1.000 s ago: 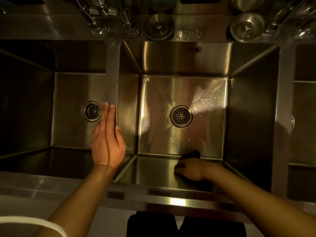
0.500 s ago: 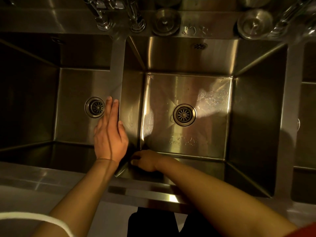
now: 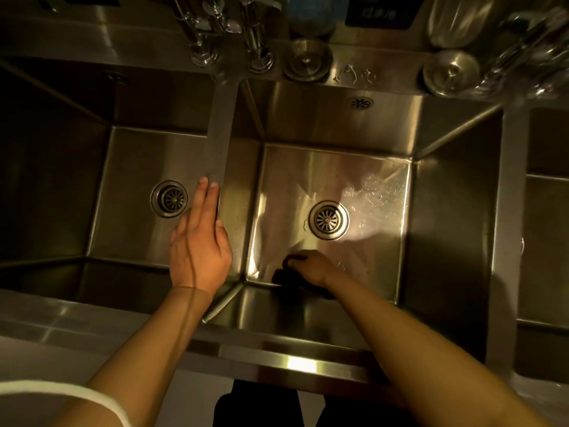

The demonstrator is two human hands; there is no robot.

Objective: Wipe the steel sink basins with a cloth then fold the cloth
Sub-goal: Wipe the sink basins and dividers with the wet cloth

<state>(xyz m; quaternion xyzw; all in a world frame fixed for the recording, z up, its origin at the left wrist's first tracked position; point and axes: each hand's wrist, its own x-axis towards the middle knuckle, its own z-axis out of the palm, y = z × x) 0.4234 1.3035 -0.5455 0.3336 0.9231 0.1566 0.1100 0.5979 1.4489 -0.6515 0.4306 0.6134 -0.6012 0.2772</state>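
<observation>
The right hand (image 3: 311, 268) is down in the middle basin (image 3: 332, 167), fingers curled over a dark cloth (image 3: 284, 275) and pressing it to the floor of the basin at its near left corner, where the floor meets the near wall. The cloth is bunched; part of it is hidden under the hand and wrist. The basin drain (image 3: 328, 220) lies beyond the hand, apart from the cloth. Water droplets (image 3: 375, 192) show on the floor toward the far right corner.

The left hand (image 3: 200, 251) lies flat with straight fingers on the divider (image 3: 220, 143) between the left basin (image 3: 129, 186) and the middle basin, holding nothing. The left basin's drain (image 3: 169, 198) sits just left of the fingertips.

On the back ledge (image 3: 385, 75) stand tap bases (image 3: 229, 57) at the far end of the divider, one round strainer plug (image 3: 308, 60) beside them, and a second plug (image 3: 451, 72) toward the right. A third basin (image 3: 545, 226) shows at the right edge.
</observation>
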